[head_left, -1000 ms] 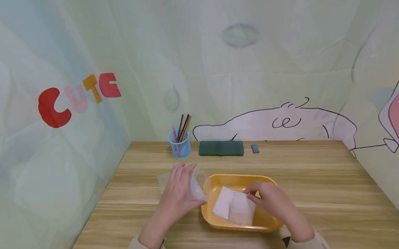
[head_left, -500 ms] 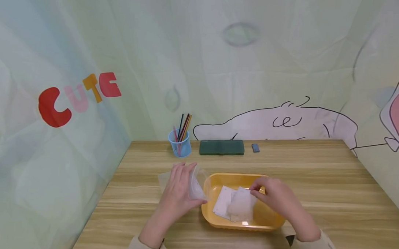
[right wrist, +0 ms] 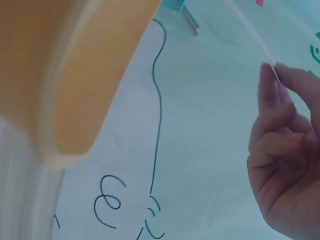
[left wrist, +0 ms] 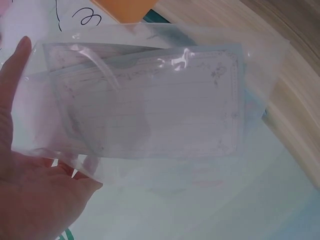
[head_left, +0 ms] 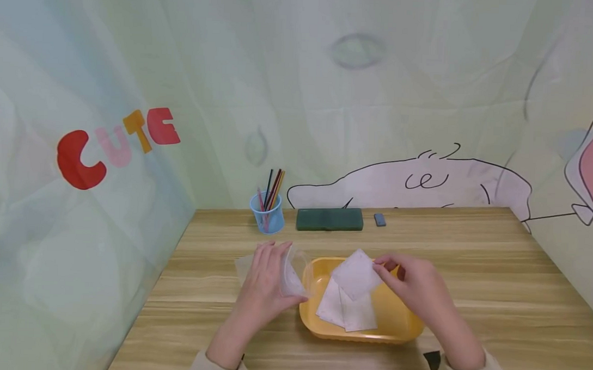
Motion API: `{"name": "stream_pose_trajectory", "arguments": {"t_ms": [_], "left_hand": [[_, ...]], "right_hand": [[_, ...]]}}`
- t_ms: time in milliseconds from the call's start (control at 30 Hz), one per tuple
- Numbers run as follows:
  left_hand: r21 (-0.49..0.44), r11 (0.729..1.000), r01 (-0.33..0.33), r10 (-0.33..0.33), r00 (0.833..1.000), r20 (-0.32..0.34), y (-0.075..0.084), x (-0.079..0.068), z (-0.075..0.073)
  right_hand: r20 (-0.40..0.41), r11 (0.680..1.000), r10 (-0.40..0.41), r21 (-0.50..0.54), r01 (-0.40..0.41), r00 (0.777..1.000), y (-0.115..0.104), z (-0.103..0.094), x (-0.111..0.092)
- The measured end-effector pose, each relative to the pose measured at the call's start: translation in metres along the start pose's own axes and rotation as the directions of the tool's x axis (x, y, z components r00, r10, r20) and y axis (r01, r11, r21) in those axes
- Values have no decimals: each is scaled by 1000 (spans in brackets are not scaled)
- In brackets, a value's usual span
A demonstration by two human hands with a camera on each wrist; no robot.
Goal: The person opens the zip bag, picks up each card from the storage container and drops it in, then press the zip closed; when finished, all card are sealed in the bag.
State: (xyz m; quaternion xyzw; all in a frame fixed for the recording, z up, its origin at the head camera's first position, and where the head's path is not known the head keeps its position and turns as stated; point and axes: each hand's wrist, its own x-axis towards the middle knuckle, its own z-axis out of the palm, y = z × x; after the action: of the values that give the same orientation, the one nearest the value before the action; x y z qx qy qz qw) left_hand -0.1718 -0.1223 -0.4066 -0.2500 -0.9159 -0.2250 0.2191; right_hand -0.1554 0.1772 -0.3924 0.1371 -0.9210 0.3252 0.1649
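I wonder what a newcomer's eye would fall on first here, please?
An orange plastic tray on the wood-grained table, white rectangular cards inside, probably draws the eye first. Above it, the right hand pinches another white card; at its left, the left hand holds a clear plastic bag.

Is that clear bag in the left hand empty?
No, the left wrist view shows lined, bordered cards inside the clear bag that the left hand holds.
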Motion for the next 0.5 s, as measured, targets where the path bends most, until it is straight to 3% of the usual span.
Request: {"name": "stream_pose_trajectory", "arguments": {"t_ms": [167, 333, 500], "left_hand": [[-6, 1000, -3, 3, 1000, -4, 0, 0, 0], [-6, 1000, -14, 14, 1000, -10, 1, 0, -1], [2, 1000, -19, 19, 1000, -8, 1, 0, -1]], "right_hand": [[-153, 985, 70, 165, -45, 986, -18, -2, -5], [-222, 925, 128, 377, -36, 967, -37, 2, -10], [-252, 903, 79, 427, 37, 965, -54, 9, -12]]}}
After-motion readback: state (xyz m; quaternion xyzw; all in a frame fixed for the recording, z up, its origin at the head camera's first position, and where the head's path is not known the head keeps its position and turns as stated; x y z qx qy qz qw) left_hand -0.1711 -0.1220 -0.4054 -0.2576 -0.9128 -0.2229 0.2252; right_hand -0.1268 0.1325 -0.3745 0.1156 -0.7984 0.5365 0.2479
